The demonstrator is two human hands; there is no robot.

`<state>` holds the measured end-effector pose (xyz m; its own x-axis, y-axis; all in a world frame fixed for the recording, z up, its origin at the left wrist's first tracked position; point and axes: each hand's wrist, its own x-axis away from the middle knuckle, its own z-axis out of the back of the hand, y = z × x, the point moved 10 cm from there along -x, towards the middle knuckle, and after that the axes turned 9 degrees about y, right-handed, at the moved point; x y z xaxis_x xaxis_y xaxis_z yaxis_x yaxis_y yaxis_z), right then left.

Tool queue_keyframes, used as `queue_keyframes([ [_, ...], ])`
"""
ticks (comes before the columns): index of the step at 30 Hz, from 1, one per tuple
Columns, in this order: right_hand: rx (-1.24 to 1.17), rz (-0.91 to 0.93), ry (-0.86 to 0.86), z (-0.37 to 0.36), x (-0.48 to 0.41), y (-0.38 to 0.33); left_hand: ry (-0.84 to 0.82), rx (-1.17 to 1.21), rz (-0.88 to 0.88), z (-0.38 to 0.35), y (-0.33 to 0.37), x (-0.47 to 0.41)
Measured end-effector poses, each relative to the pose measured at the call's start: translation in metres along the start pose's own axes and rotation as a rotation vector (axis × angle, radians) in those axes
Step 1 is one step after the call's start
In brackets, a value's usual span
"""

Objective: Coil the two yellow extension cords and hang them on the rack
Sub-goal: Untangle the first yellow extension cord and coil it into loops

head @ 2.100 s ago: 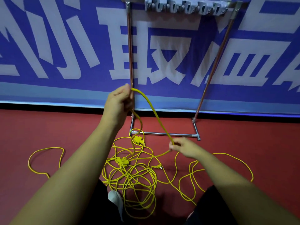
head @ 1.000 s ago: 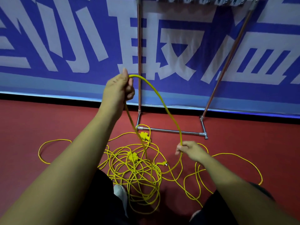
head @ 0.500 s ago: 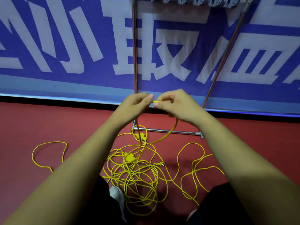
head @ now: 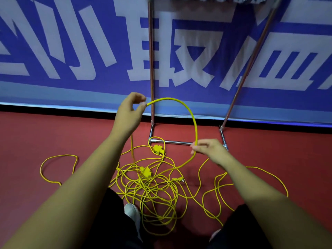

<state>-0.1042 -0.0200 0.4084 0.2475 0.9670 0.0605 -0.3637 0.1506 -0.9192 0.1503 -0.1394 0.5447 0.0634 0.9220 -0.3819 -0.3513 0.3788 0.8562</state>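
- The two thin yellow extension cords (head: 149, 187) lie mostly as one tangled heap in the middle of the red floor (head: 53, 133), just ahead of the person's feet. Loose loops stray left and right, and I cannot tell one cord from the other.
- One strand arches up between the hands. The left grip (head: 130, 112) pinches it at the top, and the right grip (head: 206, 150) pinches it lower down.
- The cord looks light, limp and a little springy, so it will probably snag where strands cross. It is best fed hand over hand, starting near a yellow socket block (head: 158, 149).
- The metal tube rack (head: 151, 69) stands at the floor's far edge, against the blue-and-white banner (head: 71, 51). Its hooks at the top are blurred.
- Bare floor on both sides leaves room to draw slack out sideways.
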Motion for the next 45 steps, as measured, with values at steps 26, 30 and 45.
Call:
queue_keyframes([
  [26, 0.081, -0.034, -0.05, -0.035, -0.01, 0.041, -0.19, 0.627, 0.206, -0.012, 0.02, 0.014],
  [30, -0.188, 0.105, 0.158, 0.002, -0.023, -0.065, -0.032, 0.364, 0.226, 0.009, -0.016, -0.004],
  [45, 0.215, 0.315, 0.003, -0.001, 0.004, -0.172, -0.449, 0.328, -0.001, -0.047, 0.058, 0.034],
])
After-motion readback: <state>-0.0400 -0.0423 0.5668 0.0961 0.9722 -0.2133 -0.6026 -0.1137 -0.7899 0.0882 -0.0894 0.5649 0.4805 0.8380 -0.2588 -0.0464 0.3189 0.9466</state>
